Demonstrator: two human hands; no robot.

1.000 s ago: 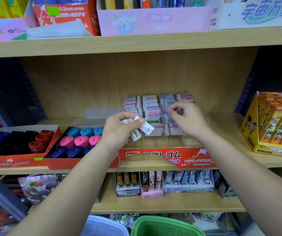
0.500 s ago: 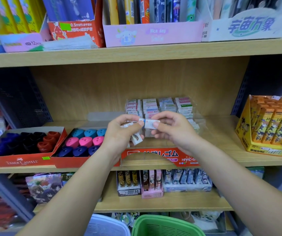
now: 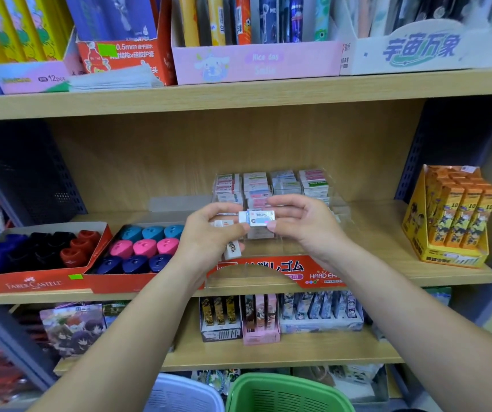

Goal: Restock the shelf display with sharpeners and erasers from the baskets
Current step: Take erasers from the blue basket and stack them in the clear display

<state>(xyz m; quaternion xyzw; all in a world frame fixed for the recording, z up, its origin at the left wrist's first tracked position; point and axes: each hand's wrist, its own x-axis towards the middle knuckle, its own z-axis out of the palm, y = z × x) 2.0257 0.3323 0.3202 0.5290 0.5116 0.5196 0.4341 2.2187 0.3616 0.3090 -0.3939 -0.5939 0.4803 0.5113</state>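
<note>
Centre of frame: left hand [image 3: 209, 237] and right hand [image 3: 301, 226] both pinch one white eraser [image 3: 258, 217], fingers at either end. Left palm also curls round spare erasers [image 3: 232, 249]. The eraser sits just in front of the clear display tray [image 3: 271, 188] on the middle shelf. Sharpeners [image 3: 146, 248] lie centre left, and a green basket [image 3: 286, 394] is at bottom centre.
</note>
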